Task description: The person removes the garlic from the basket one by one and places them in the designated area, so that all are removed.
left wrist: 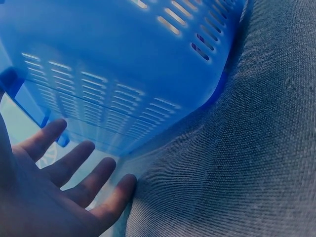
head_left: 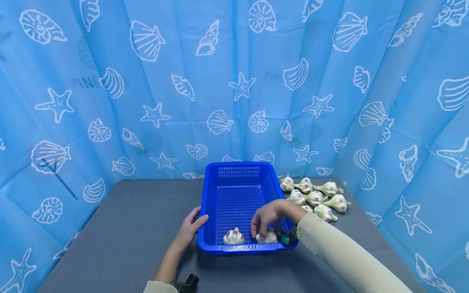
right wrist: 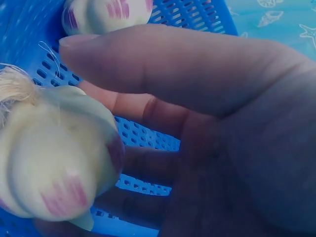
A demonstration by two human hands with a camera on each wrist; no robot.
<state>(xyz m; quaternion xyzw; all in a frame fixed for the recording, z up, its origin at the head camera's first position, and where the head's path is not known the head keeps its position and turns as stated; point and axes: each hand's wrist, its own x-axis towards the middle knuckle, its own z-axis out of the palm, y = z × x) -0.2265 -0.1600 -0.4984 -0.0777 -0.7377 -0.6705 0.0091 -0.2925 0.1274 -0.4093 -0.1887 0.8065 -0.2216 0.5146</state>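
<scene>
A blue plastic basket with slotted walls stands on the grey table. My left hand is at its left side, thumb at the rim; in the left wrist view the fingers are spread and mostly straight beside the wall. Inside the basket, my right hand reaches down to a white garlic bulb with purple streaks at the near right corner. The right wrist view shows its fingers behind that garlic bulb, the thumb raised apart from it. Another garlic bulb lies near the front left corner.
Several garlic bulbs lie in a group on the table right of the basket, partly hidden by the right hand and basket. A blue curtain with white shell prints hangs behind and around the grey table.
</scene>
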